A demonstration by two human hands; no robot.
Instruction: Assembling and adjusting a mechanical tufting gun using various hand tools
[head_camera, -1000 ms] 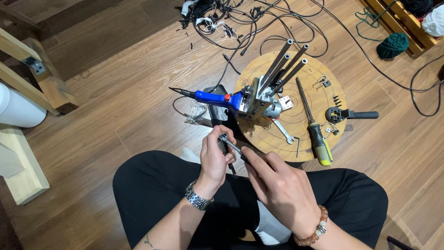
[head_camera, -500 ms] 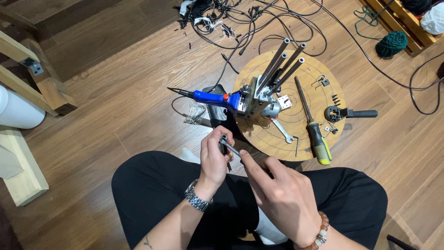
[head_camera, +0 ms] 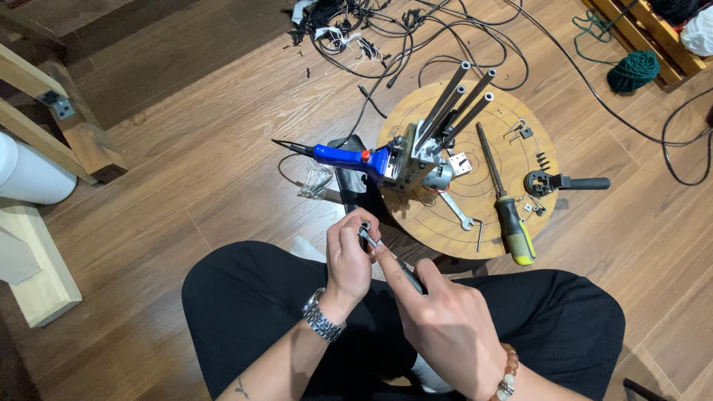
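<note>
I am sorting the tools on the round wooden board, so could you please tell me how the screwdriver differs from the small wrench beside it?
The screwdriver is far longer than the wrench. The screwdriver has a black and yellow-green handle; the wrench is bare silvery metal throughout. The screwdriver's handle reaches the edge of the round wooden board, while the wrench lies well inside it. Both lie flat and untouched by either hand.

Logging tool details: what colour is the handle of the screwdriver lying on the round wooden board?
Black with a yellow-green end, on the screwdriver; the head view shows it.
</note>
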